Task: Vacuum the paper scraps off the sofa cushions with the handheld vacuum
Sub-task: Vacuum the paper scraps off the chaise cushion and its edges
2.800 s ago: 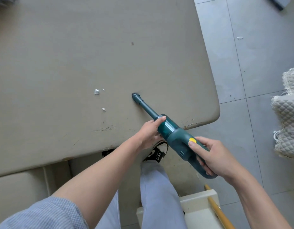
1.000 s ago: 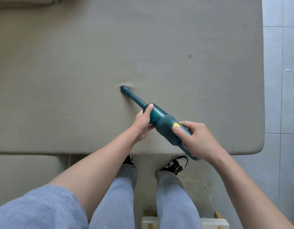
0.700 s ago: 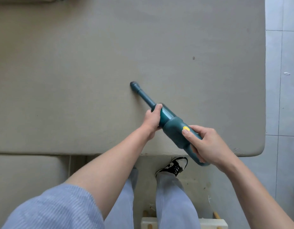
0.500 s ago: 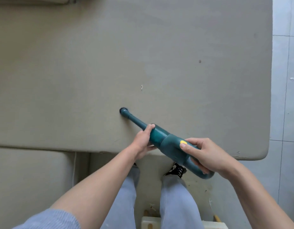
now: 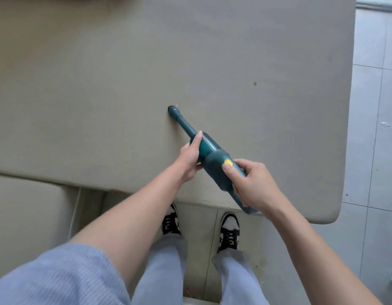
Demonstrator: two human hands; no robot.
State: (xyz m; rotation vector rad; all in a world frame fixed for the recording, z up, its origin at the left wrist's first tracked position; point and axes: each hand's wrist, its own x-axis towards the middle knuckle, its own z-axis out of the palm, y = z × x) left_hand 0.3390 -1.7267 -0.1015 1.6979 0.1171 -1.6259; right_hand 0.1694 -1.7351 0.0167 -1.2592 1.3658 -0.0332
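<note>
A dark green handheld vacuum (image 5: 209, 154) lies slanted over the beige sofa cushion (image 5: 102, 84), its narrow nozzle tip pressed on the fabric. A tiny white paper scrap (image 5: 176, 105) sits right at the nozzle mouth. My left hand (image 5: 190, 156) grips the clear green barrel just behind the nozzle tube. My right hand (image 5: 251, 182) grips the handle at the rear, thumb beside the yellow button.
A small dark speck (image 5: 255, 83) marks the cushion to the right. A second cushion (image 5: 25, 216) lies lower left. Grey tiled floor (image 5: 375, 150) runs along the right, with a white scrap (image 5: 384, 124) on it. My shoes (image 5: 229, 232) stand below the cushion's front edge.
The nozzle swept left, back, then forward and right across the cushion to the small scrap. The scraps seen 2.8 s ago are no longer in view. Both hands kept their grips.
</note>
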